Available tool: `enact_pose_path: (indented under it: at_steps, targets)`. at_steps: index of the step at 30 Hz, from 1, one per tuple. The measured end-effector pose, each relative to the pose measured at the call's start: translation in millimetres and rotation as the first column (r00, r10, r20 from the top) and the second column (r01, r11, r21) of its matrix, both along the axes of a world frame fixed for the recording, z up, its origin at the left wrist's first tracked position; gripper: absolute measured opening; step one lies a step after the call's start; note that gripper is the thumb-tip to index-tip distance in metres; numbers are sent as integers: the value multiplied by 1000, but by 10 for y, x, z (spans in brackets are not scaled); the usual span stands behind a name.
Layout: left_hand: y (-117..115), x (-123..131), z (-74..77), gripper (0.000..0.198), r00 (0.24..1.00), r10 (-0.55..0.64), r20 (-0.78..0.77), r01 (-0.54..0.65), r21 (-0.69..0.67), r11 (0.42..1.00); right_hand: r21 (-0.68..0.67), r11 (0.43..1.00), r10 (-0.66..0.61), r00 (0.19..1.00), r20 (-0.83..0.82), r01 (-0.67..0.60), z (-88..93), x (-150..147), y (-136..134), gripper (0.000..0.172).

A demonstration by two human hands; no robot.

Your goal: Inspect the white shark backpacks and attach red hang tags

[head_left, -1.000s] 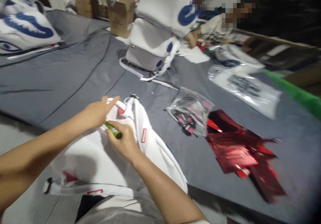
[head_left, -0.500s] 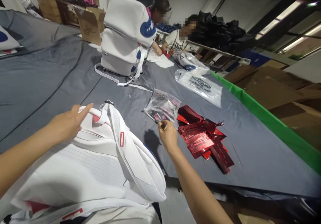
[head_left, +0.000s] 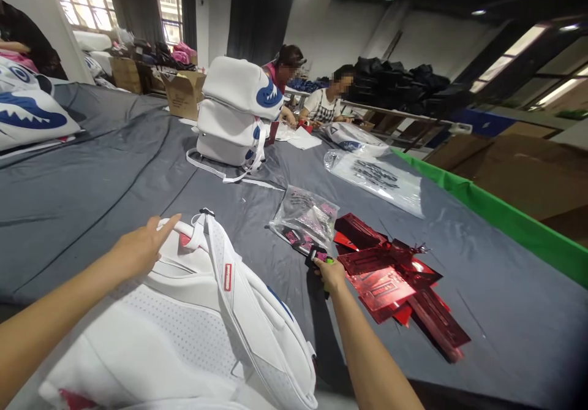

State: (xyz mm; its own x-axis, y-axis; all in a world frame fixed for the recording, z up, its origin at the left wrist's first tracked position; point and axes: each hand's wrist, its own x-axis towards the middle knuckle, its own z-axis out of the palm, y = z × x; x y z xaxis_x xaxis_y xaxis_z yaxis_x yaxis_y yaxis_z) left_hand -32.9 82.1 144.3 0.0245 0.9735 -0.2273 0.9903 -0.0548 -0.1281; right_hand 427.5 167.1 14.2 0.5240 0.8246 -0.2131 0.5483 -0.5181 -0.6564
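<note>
A white backpack (head_left: 184, 318) fills the lower left, its dotted back panel and a shoulder strap with a small red label facing up. My left hand (head_left: 142, 250) is closed around its top carry handle (head_left: 177, 227). Farther right, my right hand (head_left: 333, 275) is closed on a small black and green object (head_left: 315, 255); its exact kind is hard to make out. That object is at the near edge of a clear plastic bag (head_left: 307, 211) with black and pink pieces in it. Beside the hand lies a pile of shiny red tags (head_left: 388, 287).
Stacked white backpacks (head_left: 234, 113) stand farther back, near a cardboard box (head_left: 181, 94). Printed clear bags (head_left: 374, 174) lie at the right by a green edge strip (head_left: 482, 205). Two people (head_left: 316, 100) work at the far side; another white bag (head_left: 32, 113) is at left.
The view has tilted up. My right hand has moved a little right and toward me, and more of the black and green object shows. My left hand keeps its hold on the handle.
</note>
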Motion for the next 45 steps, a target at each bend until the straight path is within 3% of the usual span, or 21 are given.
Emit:
enact_pose_path:
  at_steps: [5,7,9,11,14,16,18,21,23,26,28,29,31,33,35,37,39,45]
  targets:
    - [-24,5,53,80,999,18,39,-17,-17,1000,46,995,98,971,-219,-91,268,-127,-261,22]
    - [-19,10,77,81,999,19,45,-18,-14,1000,130,978,191,947,-257,-162,476,-298,-361,30]
    - [-5,13,84,83,998,30,56,-29,-22,999,292,916,348,908,-234,-276,704,-551,-456,37]
    - [-11,8,67,85,994,44,97,-43,-7,999,479,766,539,834,-115,-429,915,-855,-560,30]
    - [-141,9,20,76,974,-46,224,-17,274,961,658,410,714,671,199,-632,1151,-1284,-734,9]
    - [-328,64,11,59,915,-252,316,34,561,827,686,177,724,565,395,-706,1256,-1506,-833,11]
    - [-552,181,38,47,804,-466,370,58,730,681,672,-8,695,479,536,-741,1335,-1682,-910,17]
    - [-831,378,113,28,672,-630,389,82,807,585,618,-152,672,378,637,-771,1420,-1900,-1006,20]
    - [-939,428,129,14,628,-684,370,98,835,541,577,-165,679,332,655,-800,1451,-2025,-1061,18]
    - [-1018,297,27,7,626,-683,376,20,868,496,524,-109,694,312,648,-844,1446,-2182,-1085,14]
    - [-1047,102,-113,8,703,-560,438,-139,857,496,518,-32,696,353,626,-855,1425,-2274,-1044,15]
    - [-1058,-9,-190,17,743,-453,492,-237,828,509,516,12,694,378,613,-857,1418,-2318,-1012,17]
    - [-1077,-216,-334,45,771,-186,609,-406,695,594,483,84,695,399,599,-871,1422,-2406,-947,19]
    - [-1091,-360,-436,63,733,42,679,-485,478,732,372,149,702,363,613,-916,1455,-2499,-901,22]
    - [-1099,-424,-487,59,699,152,699,-477,297,827,184,230,723,295,625,-955,1496,-2603,-878,26]
    - [-1104,-430,-501,49,696,182,694,-466,244,851,-17,284,781,221,585,-959,1509,-2726,-856,28]
    - [-1109,-415,-507,46,714,180,677,-466,267,843,-169,254,853,138,503,-952,1469,-2867,-818,27]
    - [-1106,-417,-592,45,739,160,654,-455,310,835,-424,19,883,-183,431,-905,1316,-3171,-715,31]
